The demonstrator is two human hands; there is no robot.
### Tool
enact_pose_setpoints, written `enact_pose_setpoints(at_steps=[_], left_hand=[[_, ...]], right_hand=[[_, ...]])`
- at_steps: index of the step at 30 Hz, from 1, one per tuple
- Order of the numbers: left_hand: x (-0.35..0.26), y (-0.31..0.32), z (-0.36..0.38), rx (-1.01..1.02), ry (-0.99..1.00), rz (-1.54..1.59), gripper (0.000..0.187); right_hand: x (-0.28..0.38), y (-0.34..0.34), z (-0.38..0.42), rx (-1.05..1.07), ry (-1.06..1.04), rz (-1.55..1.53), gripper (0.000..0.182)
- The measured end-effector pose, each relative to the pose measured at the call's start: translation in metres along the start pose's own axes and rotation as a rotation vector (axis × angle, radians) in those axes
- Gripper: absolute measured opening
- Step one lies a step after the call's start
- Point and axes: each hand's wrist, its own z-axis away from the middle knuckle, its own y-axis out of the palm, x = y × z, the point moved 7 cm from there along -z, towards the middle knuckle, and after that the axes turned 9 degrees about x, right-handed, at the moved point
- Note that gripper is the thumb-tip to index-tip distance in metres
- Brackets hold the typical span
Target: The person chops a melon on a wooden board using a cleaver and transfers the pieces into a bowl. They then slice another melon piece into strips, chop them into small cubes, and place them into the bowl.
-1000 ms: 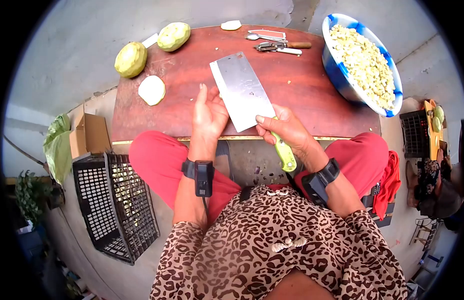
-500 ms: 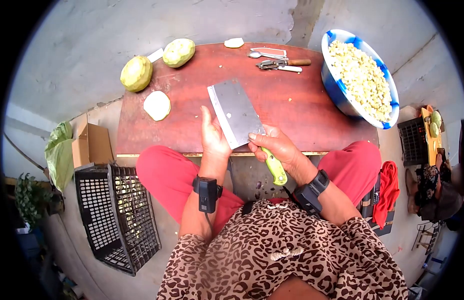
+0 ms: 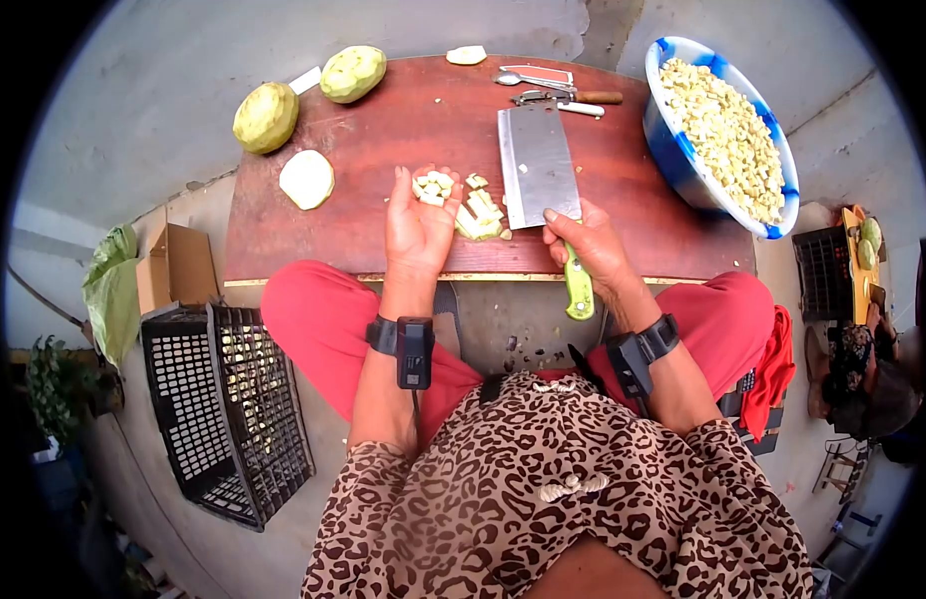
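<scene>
My left hand [image 3: 419, 235] is palm up over the table's front, cupping diced pale vegetable pieces [image 3: 435, 188]. Beside it on the tabletop lies a small heap of cut vegetable [image 3: 480, 214]. My right hand [image 3: 596, 246] grips a cleaver [image 3: 540, 168] by its green handle [image 3: 579, 290]. The cleaver's wide blade is right of the heap and points away from me, with a few bits stuck to it. Two peeled, pale-green round vegetables [image 3: 266, 118] [image 3: 353, 74] sit at the far left. A white cut slice [image 3: 307, 180] lies nearer.
At the table's [image 3: 383, 130] right stands a blue-and-white basin [image 3: 670, 165] heaped with diced pieces. A spoon [image 3: 523, 79], peeler [image 3: 543, 98] and white-handled knife [image 3: 583, 109] lie at the back. Black crates [image 3: 228, 409] and a cardboard box [image 3: 178, 265] are on the floor at left.
The cleaver has moved right and away from my left hand. Diced pieces now show in my left palm, and the cut heap on the table has come into view.
</scene>
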Motion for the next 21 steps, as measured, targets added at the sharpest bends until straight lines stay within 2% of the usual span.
enact_pose_setpoints(at_steps=[4, 7, 8, 9, 11, 12, 15, 16, 21], left_hand=[[-0.014, -0.012, 0.000, -0.078, 0.194, -0.495, 0.030], [-0.018, -0.011, 0.005, -0.160, 0.241, -1.184, 0.035], [-0.021, -0.001, 0.010, -0.118, 0.369, -1.514, 0.042], [-0.017, 0.009, 0.015, -0.058, 0.412, -1.622, 0.044], [-0.006, 0.030, 0.026, 0.071, 0.498, -1.837, 0.049], [0.001, 0.035, 0.030, 0.118, 0.500, -1.930, 0.058], [0.014, 0.044, 0.037, 0.181, 0.466, -2.170, 0.065], [0.016, 0.042, 0.035, 0.182, 0.440, -2.180, 0.070], [0.020, 0.043, 0.030, 0.108, 0.397, -2.274, 0.072]], right_hand=[[-0.004, -0.023, 0.013, -0.066, 0.036, 0.111, 0.015], [-0.013, -0.039, 0.020, -0.077, 0.059, 0.149, 0.015], [-0.018, -0.045, 0.022, -0.077, 0.064, 0.163, 0.015], [-0.020, -0.046, 0.023, -0.076, 0.067, 0.177, 0.015], [-0.023, -0.045, 0.028, -0.057, 0.080, 0.187, 0.016], [-0.025, -0.044, 0.030, -0.048, 0.085, 0.191, 0.016], [-0.035, -0.037, 0.028, -0.004, 0.109, 0.192, 0.018], [-0.038, -0.033, 0.026, 0.021, 0.113, 0.190, 0.019], [-0.039, -0.005, 0.019, 0.122, 0.114, 0.261, 0.017]])
